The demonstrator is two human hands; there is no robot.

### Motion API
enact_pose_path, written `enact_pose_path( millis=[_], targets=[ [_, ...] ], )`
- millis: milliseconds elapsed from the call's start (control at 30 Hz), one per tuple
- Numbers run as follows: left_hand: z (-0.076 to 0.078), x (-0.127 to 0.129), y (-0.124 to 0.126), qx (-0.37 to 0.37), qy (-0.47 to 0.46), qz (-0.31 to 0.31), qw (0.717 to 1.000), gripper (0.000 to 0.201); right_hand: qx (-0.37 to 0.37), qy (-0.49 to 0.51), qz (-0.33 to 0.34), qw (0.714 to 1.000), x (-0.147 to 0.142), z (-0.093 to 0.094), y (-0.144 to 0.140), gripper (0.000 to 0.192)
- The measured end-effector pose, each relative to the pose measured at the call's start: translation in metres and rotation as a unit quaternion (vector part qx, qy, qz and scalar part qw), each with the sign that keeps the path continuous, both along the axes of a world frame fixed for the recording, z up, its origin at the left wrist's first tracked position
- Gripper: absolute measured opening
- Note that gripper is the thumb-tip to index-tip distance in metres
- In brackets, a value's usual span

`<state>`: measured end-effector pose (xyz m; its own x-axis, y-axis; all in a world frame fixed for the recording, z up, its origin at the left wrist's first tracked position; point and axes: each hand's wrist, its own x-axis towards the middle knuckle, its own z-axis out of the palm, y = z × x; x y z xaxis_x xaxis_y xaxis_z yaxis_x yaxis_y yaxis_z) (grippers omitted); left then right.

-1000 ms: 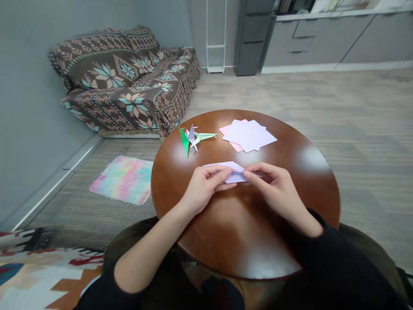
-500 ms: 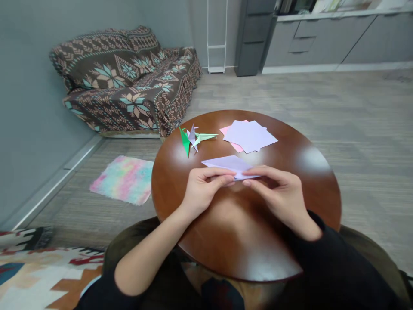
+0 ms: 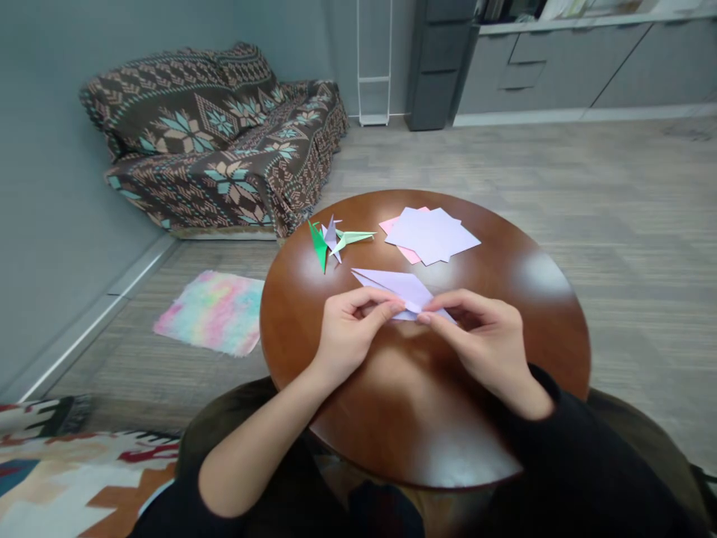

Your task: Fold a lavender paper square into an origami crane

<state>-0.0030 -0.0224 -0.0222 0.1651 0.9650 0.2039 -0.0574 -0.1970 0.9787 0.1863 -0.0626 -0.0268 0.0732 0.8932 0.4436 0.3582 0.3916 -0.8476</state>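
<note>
A partly folded sheet of lavender origami paper [image 3: 399, 282] lies over the round wooden table [image 3: 403, 418], its long point aimed to the upper left. My left hand [image 3: 354, 323] pinches its near edge between thumb and forefinger. From the other side my right hand [image 3: 482, 332] grips the same paper, the two sets of fingertips almost meeting at a small fold. Part of the paper is hidden under my fingers. Beyond my left hand stand folded paper cranes: a green one [image 3: 318, 246], a lavender one [image 3: 331, 237] and a pale green one [image 3: 350, 239].
A fanned stack of lavender and pink paper squares [image 3: 434, 235] lies at the table's far side. Past the table are a sofa with a patterned cover [image 3: 224, 142], a pastel fluffy mat [image 3: 213, 312] and grey cabinets [image 3: 554, 71].
The lavender paper has turned slightly, its left point shifting up and its right end down. My hands keep hold of it, their fingertips slightly shifted. The view has moved a little.
</note>
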Motion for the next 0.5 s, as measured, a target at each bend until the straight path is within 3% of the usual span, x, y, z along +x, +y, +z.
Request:
enact_pose_path(
  millis=[300, 500],
  targets=[
    [-0.0027, 0.0001, 0.0022, 0.047, 0.003, 0.016, 0.999, 0.005, 0.012, 0.013, 0.011, 1.000, -0.0015, -0.0001, 0.0003, 0.009],
    [-0.0019, 0.0025, -0.0004, 0.035, 0.005, 0.033, 0.999, 0.010, -0.008, 0.040, 0.005, 0.999, -0.0047, -0.0008, -0.0006, 0.011]
  ],
)
